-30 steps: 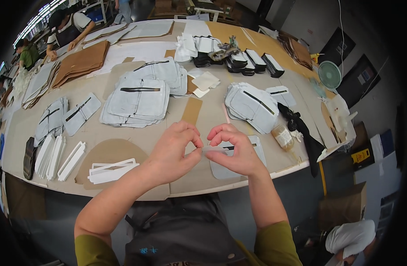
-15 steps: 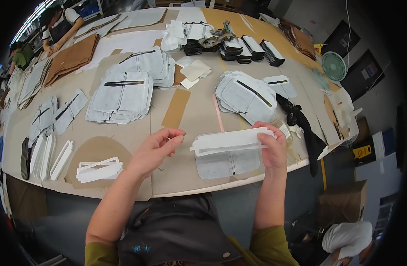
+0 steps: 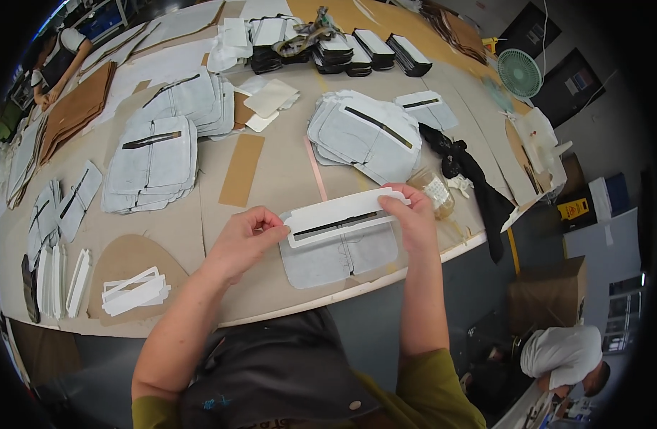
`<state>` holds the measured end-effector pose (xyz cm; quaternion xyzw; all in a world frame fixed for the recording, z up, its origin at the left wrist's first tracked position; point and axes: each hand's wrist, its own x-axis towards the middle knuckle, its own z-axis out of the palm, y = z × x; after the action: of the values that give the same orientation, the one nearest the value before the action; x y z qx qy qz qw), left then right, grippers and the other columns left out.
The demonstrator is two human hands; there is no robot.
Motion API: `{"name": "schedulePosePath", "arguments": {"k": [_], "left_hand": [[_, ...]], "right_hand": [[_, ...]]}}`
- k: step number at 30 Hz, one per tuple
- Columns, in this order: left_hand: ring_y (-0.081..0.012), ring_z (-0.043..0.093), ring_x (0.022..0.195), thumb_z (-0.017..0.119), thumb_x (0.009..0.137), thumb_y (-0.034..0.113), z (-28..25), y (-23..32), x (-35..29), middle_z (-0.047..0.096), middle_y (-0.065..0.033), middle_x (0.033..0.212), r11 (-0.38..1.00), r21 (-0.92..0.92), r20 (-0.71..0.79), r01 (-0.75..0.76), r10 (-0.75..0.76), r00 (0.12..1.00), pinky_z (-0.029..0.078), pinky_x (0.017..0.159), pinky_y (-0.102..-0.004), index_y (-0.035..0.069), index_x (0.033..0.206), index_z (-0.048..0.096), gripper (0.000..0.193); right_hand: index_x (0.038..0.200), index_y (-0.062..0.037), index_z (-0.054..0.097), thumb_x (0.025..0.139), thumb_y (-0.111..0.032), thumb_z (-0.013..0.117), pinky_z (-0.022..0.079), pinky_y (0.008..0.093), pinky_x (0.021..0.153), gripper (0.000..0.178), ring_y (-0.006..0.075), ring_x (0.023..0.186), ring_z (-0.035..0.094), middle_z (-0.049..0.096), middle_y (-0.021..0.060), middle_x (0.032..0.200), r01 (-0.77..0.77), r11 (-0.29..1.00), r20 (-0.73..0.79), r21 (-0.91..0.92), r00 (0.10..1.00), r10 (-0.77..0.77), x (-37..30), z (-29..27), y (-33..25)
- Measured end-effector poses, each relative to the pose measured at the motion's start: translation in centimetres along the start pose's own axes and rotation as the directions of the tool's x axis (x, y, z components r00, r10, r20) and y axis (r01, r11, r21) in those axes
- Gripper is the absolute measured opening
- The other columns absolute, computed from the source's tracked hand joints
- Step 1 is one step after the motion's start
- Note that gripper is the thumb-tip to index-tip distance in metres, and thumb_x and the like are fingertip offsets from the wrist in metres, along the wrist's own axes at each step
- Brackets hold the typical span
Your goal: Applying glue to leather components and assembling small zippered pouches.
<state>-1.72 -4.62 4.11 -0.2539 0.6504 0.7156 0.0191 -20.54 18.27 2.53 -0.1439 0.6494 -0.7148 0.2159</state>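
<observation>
Both my hands hold a long white slotted strip [image 3: 337, 205] by its two ends. My left hand [image 3: 244, 239] pinches the left end between thumb and fingers. At the right end, my right hand [image 3: 415, 220] grips it with the thumb on top. Under the strip lies a pale grey fabric panel [image 3: 317, 266] with rounded corners. A black zipper-like band [image 3: 337, 223] shows through the strip's slot. Whether the strip touches the panel all along I cannot tell.
Stacks of similar panels lie at left [image 3: 151, 168] and right [image 3: 368, 139]. Loose white strips [image 3: 135, 293] rest on a brown board at near left. A brown card strip [image 3: 241, 171], a plastic jar [image 3: 434, 191] and black cloth [image 3: 478, 189] lie around. A co-worker [image 3: 60, 61] stands far left.
My left hand has closed on the strip's left end. The strip has come over the panel's upper part, its slot now showing the black band. The whole view has shifted.
</observation>
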Motion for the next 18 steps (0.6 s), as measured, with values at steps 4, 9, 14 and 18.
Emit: {"name": "schedulePosePath", "arguments": {"k": [4,9,14,18], "left_hand": [[-0.0031,0.041,0.052,0.069,0.090,0.014,0.0,-0.5,0.8,0.056,0.0020,0.073,0.994,0.084,-0.033,0.071,-0.068,0.997,0.029,0.045,-0.0220,0.002,0.093,0.062,0.014],[-0.0046,0.044,0.053,0.068,0.090,0.015,-0.1,-1.1,1.4,0.058,-0.0001,0.073,0.973,0.221,-0.063,0.070,-0.057,0.996,0.032,0.045,-0.0231,0.000,0.093,0.063,0.016],[-0.0058,0.046,0.052,0.068,0.091,0.018,0.1,-0.5,1.6,0.058,-0.0007,0.072,0.939,0.319,-0.085,0.128,-0.107,0.991,0.034,0.044,-0.0243,0.000,0.092,0.063,0.019],[-0.0062,0.046,0.051,0.068,0.091,0.020,0.1,-0.9,1.9,0.058,-0.0007,0.071,0.936,0.338,-0.092,0.097,-0.070,0.993,0.035,0.043,-0.0250,0.000,0.092,0.063,0.021]], "right_hand": [[0.093,-0.0004,0.071,0.078,-0.015,0.078,0.048,0.0245,0.068,0.022,0.0074,0.078,0.060,0.068,0.0024,0.088,-0.025,0.955,-0.057,-0.296,0.998,0.008,0.3,-0.1,1.6],[0.087,-0.0003,0.071,0.075,-0.017,0.077,0.048,0.0265,0.065,0.022,0.0099,0.072,0.060,0.068,0.0028,0.081,0.022,0.888,-0.082,-0.460,0.994,-0.067,0.8,0.2,3.1],[0.083,-0.0004,0.070,0.074,-0.017,0.077,0.048,0.0289,0.064,0.020,0.0139,0.070,0.062,0.068,0.0059,0.077,0.106,0.818,-0.052,-0.566,0.985,-0.164,1.3,0.2,3.8],[0.084,0.0000,0.069,0.076,-0.014,0.076,0.049,0.0287,0.066,0.018,0.0138,0.073,0.062,0.067,0.0053,0.080,0.108,0.780,-0.046,-0.617,0.984,-0.173,1.3,0.5,3.9]]}}
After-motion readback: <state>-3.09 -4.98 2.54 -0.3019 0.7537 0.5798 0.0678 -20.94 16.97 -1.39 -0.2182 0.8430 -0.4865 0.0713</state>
